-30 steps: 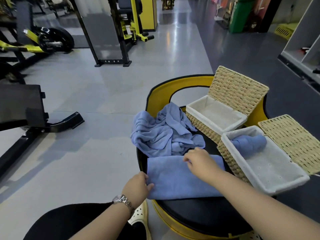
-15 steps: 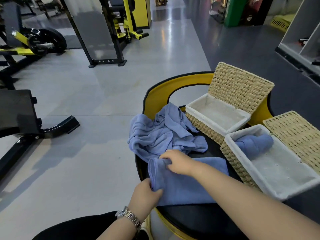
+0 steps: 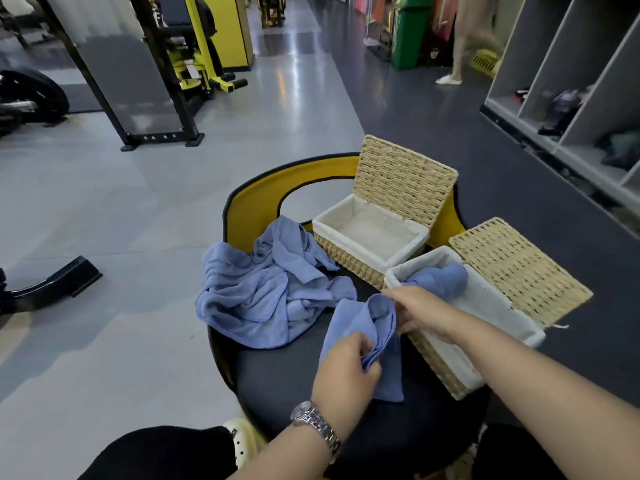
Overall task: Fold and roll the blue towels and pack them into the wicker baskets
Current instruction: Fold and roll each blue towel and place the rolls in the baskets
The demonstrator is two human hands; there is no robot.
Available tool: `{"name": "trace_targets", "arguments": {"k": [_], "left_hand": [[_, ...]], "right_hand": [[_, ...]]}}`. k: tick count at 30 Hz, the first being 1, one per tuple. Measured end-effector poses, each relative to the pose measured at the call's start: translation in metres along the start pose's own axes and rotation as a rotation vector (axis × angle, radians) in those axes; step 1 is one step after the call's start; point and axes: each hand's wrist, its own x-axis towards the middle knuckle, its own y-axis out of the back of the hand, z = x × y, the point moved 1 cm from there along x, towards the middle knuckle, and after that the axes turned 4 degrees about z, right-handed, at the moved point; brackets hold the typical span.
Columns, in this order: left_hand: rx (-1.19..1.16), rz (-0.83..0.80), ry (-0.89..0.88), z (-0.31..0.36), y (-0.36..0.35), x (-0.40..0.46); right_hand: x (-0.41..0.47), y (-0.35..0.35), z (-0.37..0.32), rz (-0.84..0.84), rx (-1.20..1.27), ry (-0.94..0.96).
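Note:
A folded blue towel (image 3: 363, 327) lies on the black seat (image 3: 284, 382), partly rolled from its left side. My left hand (image 3: 346, 372) grips the near end of the roll. My right hand (image 3: 415, 311) pinches the far end, just beside the near wicker basket (image 3: 446, 368). That basket has a white liner, an open lid, and one rolled blue towel (image 3: 440, 280) at its far end. The far wicker basket (image 3: 349, 258) stands open with nothing in it. A heap of loose blue towels (image 3: 263, 292) lies on the seat's left side.
The seat has a yellow backrest (image 3: 256, 202) behind the heap. Gym machines (image 3: 194, 64) stand on the grey floor at the far left. Open shelving (image 3: 571, 98) runs along the right, and a person's legs (image 3: 464, 39) pass at the back.
The flat folded towel has been rolled from its left edge towards the right. Both hands moved right with the roll, nearer the near basket. The camera tilted up slightly.

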Motion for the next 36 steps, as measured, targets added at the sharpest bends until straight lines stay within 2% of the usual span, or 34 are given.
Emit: {"name": "trace_targets", "arguments": {"k": [2, 5, 7, 9, 13, 15, 19, 23, 25, 27, 29, 31, 33, 36], "left_hand": [[0.053, -0.049, -0.038, 0.001, -0.012, 0.002], [0.237, -0.163, -0.151, -0.002, -0.027, -0.001], [0.376, -0.127, -0.244, -0.006, -0.031, -0.002], [0.465, -0.051, -0.297, -0.014, -0.034, -0.003], [0.637, -0.103, -0.298, -0.029, -0.028, -0.004], [0.697, -0.139, -0.321, -0.034, -0.022, -0.003], [0.769, -0.134, -0.299, -0.051, -0.003, 0.008], [0.811, -0.236, -0.373, -0.062, 0.019, 0.023], [0.723, -0.172, -0.325, -0.062, 0.03, 0.031], [0.576, -0.03, -0.21, -0.067, 0.038, 0.038], [0.56, -0.01, -0.034, -0.073, 0.039, 0.04], [0.574, -0.082, 0.104, -0.078, 0.035, 0.042], [0.594, -0.116, 0.144, -0.082, 0.029, 0.041], [0.534, -0.147, 0.16, -0.084, 0.026, 0.042]], "right_hand": [[0.0, -0.003, 0.003, 0.057, -0.147, 0.074], [0.001, -0.012, 0.013, 0.181, -0.615, 0.283], [0.001, -0.022, 0.016, 0.247, -0.915, 0.537], [0.001, -0.025, 0.015, 0.197, -1.137, 0.687], [0.001, -0.036, 0.023, -0.03, -1.331, 0.525], [-0.004, -0.041, 0.025, -0.034, -1.328, 0.515], [-0.011, -0.055, 0.03, -0.233, -1.332, 0.453], [-0.017, -0.056, 0.017, -0.021, -1.23, 0.523], [-0.008, -0.053, 0.011, 0.151, -1.075, 0.605], [0.006, -0.051, 0.01, 0.264, -0.934, 0.676], [0.02, -0.052, 0.013, 0.159, -0.849, 0.632], [0.029, -0.053, 0.01, 0.031, -0.847, 0.608], [0.034, -0.054, 0.01, -0.062, -0.838, 0.566], [0.041, -0.054, 0.015, -0.176, -0.772, 0.4]]}}
